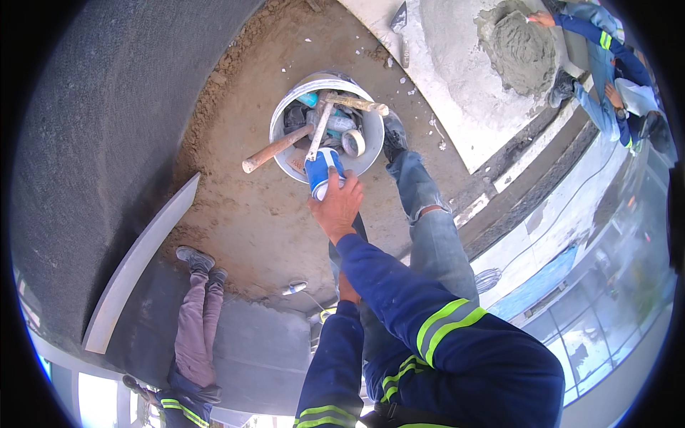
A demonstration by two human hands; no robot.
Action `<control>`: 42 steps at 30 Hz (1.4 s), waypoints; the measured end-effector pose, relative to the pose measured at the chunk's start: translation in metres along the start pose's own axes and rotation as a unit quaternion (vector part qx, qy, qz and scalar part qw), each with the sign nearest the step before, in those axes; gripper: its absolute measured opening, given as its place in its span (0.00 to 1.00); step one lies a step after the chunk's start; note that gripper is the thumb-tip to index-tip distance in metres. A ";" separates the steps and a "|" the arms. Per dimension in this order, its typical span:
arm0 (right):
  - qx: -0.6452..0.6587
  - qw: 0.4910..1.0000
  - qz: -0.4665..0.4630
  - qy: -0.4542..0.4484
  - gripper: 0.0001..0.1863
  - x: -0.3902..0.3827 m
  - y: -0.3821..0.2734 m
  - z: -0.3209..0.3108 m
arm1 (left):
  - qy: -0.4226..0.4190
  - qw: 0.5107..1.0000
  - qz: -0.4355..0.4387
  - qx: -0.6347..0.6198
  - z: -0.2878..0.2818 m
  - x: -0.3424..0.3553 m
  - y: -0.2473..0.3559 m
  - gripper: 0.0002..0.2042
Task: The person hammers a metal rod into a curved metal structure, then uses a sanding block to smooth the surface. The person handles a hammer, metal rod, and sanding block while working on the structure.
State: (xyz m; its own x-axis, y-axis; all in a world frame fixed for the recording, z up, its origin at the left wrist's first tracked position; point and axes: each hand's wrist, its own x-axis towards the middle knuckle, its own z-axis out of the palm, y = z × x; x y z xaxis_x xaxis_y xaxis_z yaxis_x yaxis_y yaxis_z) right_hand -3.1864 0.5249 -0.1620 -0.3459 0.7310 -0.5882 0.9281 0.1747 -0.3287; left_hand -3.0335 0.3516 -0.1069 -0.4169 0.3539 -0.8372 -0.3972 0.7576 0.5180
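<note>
My right hand [339, 205] is closed around a blue-and-white cylinder [322, 168], which looks like a can. It is at the near rim of a white bucket [279, 123] standing on the dirt. Tools fill the bucket: a hammer with a reddish wooden handle [275, 150] sticking out to the left, a pale wooden handle [357, 104] reaching over the right side, a whitish bar [320, 132] and a roll of tape [353, 143]. Below my right forearm, only a bit of my left hand [347, 288] shows near my thigh; its fingers are hidden.
A trowel [399, 18] lies on a pale board [457, 121] beside a mound of wet mortar [521, 53], where a co-worker's hand [542, 19] reaches in. Another person's legs [196, 314] are at the lower left, near a long curved pale board [143, 264]. A dark wall [121, 107] rises on the left.
</note>
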 end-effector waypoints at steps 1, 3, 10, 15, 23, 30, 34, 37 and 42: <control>-0.001 1.000 -0.009 0.012 0.48 -0.002 -0.001 0.002 | 0.012 1.000 0.022 -0.012 -0.001 -0.001 0.001 0.15; -0.013 0.999 -0.051 -0.005 0.47 0.002 0.003 0.003 | -0.007 1.000 -0.008 -0.022 -0.002 -0.001 0.007 0.15; -0.085 0.980 -0.181 -0.003 0.47 0.078 0.034 -0.040 | 0.004 0.948 -0.240 -0.209 -0.002 0.007 0.048 0.20; -0.122 0.978 -0.154 0.065 0.46 0.122 0.049 -0.080 | 0.019 0.940 -0.243 -0.240 0.001 0.011 0.054 0.19; -0.178 0.954 -0.235 0.051 0.50 0.140 0.037 -0.061 | 0.025 0.929 -0.235 -0.283 0.012 0.003 0.039 0.17; -0.172 0.958 -0.216 0.078 0.40 0.135 0.038 -0.062 | 0.036 0.921 -0.229 -0.315 -0.009 0.001 0.016 0.19; -0.119 0.946 -0.297 -0.049 0.25 0.104 0.055 -0.051 | 0.033 0.916 -0.236 -0.324 -0.013 -0.003 0.008 0.21; -0.093 0.936 -0.280 -0.193 0.24 0.091 0.068 -0.019 | 0.037 0.912 -0.241 -0.330 -0.015 -0.008 0.003 0.21; -0.111 0.956 -0.204 -0.178 0.16 0.124 0.076 0.048 | 0.061 0.911 -0.247 -0.326 -0.021 -0.018 -0.005 0.20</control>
State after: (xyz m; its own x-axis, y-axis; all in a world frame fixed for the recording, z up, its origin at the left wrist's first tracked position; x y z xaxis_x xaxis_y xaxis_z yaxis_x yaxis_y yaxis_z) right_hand -3.1653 0.5969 -0.2952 -0.6735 0.3081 -0.6719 0.6989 0.5615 -0.4430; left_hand -3.0414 0.3303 -0.0909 -0.1275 -0.0361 -0.9912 -0.9450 0.3079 0.1103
